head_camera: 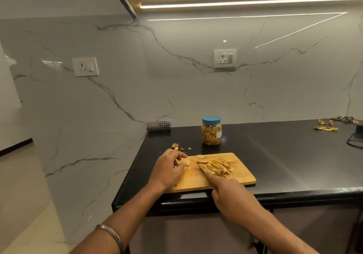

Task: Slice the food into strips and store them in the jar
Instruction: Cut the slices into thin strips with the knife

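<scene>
Many strips (218, 167) lie on the board (243, 177); jar (211, 131) behind it is closed and nearly full. Left hand (169, 170) pinches an uncut piece (186, 162), right hand (229, 193) grips the knife (201, 167).

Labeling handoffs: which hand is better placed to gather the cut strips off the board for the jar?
Right, probably. The right hand has its forefinger already at the pile of strips on the cutting board. The left hand is busy, pinching an uncut piece at the board's left end. The jar has its lid on.
</scene>
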